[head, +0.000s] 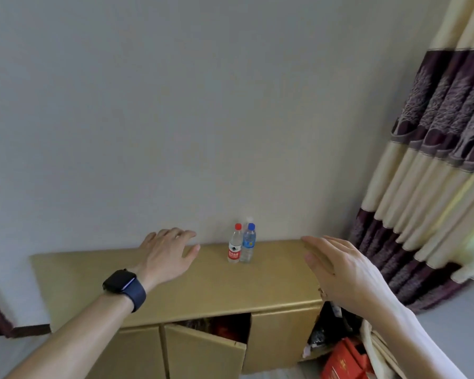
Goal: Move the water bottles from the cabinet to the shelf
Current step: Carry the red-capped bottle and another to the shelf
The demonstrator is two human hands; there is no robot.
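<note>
Finds red-capped bottle (235, 247) and blue-capped bottle (248, 244) upright and touching on the cabinet top (203, 285), far side, close to the wall, with a third, pale cap just visible behind them. Records left hand (167, 250) left of the bottles, fingers spread and relaxed, gripping nothing; dark watch (123, 285) on that wrist. Records right hand (337, 266) to the right, fingers straight, likewise empty — both hands apart from the bottles. Notes one cabinet door (203, 351) ajar below, patterned curtain (435, 160) far right.
</note>
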